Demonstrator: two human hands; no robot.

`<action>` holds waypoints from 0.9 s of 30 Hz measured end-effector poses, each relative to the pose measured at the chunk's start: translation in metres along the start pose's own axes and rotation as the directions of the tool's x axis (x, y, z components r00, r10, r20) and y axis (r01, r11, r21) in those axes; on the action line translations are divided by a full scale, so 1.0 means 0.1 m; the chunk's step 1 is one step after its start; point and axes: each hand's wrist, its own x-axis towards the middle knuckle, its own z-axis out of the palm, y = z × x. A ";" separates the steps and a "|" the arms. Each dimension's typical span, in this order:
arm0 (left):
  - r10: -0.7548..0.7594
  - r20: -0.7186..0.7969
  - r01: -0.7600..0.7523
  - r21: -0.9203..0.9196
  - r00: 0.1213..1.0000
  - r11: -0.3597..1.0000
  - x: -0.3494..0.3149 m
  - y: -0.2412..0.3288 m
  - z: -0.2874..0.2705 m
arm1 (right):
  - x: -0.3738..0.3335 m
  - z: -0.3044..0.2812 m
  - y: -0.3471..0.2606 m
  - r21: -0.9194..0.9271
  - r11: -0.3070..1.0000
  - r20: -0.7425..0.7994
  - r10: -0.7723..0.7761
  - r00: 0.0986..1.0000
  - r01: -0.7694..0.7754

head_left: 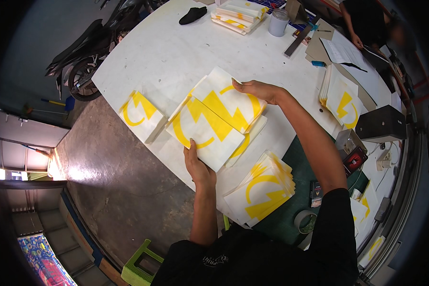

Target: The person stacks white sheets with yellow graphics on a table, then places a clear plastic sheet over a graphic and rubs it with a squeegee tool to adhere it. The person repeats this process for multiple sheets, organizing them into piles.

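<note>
Both my hands hold a stack of flat white printed sheets (212, 117) with a bold yellow design over the white table. My left hand (201, 168) is closed on the near left edge, thumb on top and fingers hidden underneath. At the far right corner, my right hand (261, 90) grips the stack, thumb also on top. The upper piece lies across the lower one, and their yellow shapes meet along a slanted edge. Partly under them shows another printed piece (248, 141). A fanned pile of similar sheets (267, 193) lies close to my body, and a smaller pile (141, 114) sits left.
More printed sheets (342, 97) lie at the right, near a black box (381, 123). A tape roll (305, 222) rests on the green mat (298, 164). At the back stand a jar (278, 23) and a bundle (238, 16). Another person's hand (357, 41) is far right.
</note>
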 end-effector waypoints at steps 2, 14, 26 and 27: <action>-0.001 0.017 0.001 -0.003 1.000 1.000 0.00 0.01 -0.01 | -0.02 0.00 -0.01 0.030 0.999 0.003 -0.018 1.000 0.018; 0.028 0.027 -0.029 0.048 0.999 0.998 0.02 -0.06 -0.05 | -0.03 -0.02 0.03 0.020 0.999 -0.008 -0.028 1.000 0.028; 0.024 -0.109 -0.008 0.148 0.994 0.989 0.03 -0.12 -0.04 | 0.07 0.04 0.08 -0.085 0.995 -0.038 -0.051 0.998 0.048; 0.025 -0.112 -0.008 0.156 0.993 0.988 0.05 -0.14 -0.04 | 0.11 0.00 0.14 -0.071 0.996 -0.021 -0.060 0.998 0.058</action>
